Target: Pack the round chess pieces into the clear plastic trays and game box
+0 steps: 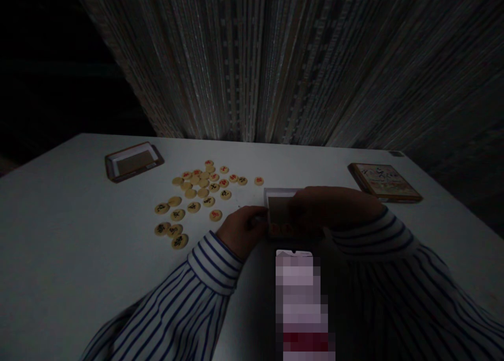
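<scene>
A shallow open box (276,192) with a pale inner wall lies in front of me on the white table. My left hand (243,229) is closed at the box's left edge, thumb and fingers around its side. Over the box's right part reaches my right hand (333,206), palm down; its fingers are lost in shadow, so whether they hold anything is hidden. Dim round xiangqi pieces (275,228) lie inside the box along the near wall. Left of the box, many loose wooden xiangqi pieces (203,193) are scattered, with red or black characters or blank sides up.
A lit phone (301,298) lies just below the box, its screen blurred. An open box tray (134,162) stands at the back left. At the right is a decorated box lid (386,181). A curtain (252,66) hangs behind the table's far edge.
</scene>
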The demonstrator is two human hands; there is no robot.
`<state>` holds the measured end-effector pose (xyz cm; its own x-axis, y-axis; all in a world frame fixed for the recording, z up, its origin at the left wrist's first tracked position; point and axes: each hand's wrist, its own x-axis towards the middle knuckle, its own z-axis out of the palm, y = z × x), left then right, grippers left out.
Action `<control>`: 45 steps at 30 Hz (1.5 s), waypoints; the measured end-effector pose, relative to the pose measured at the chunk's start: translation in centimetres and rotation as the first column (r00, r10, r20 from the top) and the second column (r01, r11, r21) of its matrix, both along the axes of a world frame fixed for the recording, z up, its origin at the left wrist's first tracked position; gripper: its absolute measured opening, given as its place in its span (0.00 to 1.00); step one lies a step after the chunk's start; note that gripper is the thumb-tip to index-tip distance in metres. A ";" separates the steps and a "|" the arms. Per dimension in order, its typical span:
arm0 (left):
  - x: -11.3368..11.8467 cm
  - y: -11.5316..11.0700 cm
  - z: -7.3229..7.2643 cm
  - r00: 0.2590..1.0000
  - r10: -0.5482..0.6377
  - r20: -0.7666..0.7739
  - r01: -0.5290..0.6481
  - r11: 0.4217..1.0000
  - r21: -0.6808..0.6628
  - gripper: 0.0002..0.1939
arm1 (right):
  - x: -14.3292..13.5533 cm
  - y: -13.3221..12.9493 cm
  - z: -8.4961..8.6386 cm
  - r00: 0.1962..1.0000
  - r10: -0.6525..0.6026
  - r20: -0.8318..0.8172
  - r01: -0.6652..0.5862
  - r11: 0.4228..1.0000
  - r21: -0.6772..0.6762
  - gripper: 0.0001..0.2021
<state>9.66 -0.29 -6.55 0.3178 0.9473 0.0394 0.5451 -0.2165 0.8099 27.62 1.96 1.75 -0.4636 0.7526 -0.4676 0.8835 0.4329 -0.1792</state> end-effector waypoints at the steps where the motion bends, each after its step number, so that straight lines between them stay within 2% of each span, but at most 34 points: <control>1: 0.0 0.0 0.0 1.000 0.003 -0.003 -0.003 1.000 -0.004 0.17 | 0.0 0.0 0.0 1.000 0.014 0.006 -0.014 0.999 -0.040 0.10; 3: 0.0 0.0 -0.1 1.000 0.009 -0.005 -0.009 1.000 -0.008 0.17 | 0.2 0.2 0.1 1.000 0.026 0.012 -0.025 0.994 -0.103 0.11; 6: 0.0 0.0 -0.2 1.000 0.007 0.007 -0.007 1.000 0.007 0.17 | 0.5 0.5 0.1 0.999 0.029 0.032 -0.026 0.995 -0.098 0.10; 10: 0.0 -0.1 -0.1 0.999 0.037 0.022 -0.038 0.999 0.018 0.16 | 1.0 0.9 0.4 0.996 0.008 0.093 -0.014 0.998 0.058 0.09; 15: 0.0 0.0 0.3 0.983 0.155 0.096 -0.161 0.985 0.057 0.11 | 1.6 0.9 0.8 0.997 0.014 0.078 -0.030 0.977 0.211 0.11; 21: -0.1 0.1 0.7 0.957 0.219 0.190 -0.236 0.969 0.072 0.10 | 1.1 0.2 2.2 1.000 0.018 0.014 -0.022 0.914 0.405 0.15; 31: 0.0 -0.1 1.8 0.925 0.285 0.250 -0.319 0.942 0.108 0.10 | 0.8 -1.6 4.3 0.986 0.056 -0.157 0.046 0.811 0.583 0.15; 35: 0.0 -0.3 1.9 0.911 0.300 0.284 -0.349 0.927 0.139 0.10 | 1.0 -2.4 4.9 0.975 0.091 -0.201 0.054 0.786 0.615 0.15; 40: 0.2 -0.7 1.9 0.915 0.276 0.295 -0.331 0.930 0.157 0.11 | 0.9 -3.1 5.5 0.970 0.110 -0.218 0.044 0.799 0.600 0.14; 45: 0.2 -0.6 1.2 0.923 0.282 0.261 -0.335 0.923 0.188 0.13 | 0.8 -3.4 5.7 0.967 0.137 -0.214 0.012 0.818 0.574 0.14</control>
<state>9.89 -0.85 -5.34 -0.0311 0.9538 0.2988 0.4237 -0.2582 0.8682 28.39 -1.48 7.41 -0.5583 0.8136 0.1623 0.8140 0.5750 -0.0823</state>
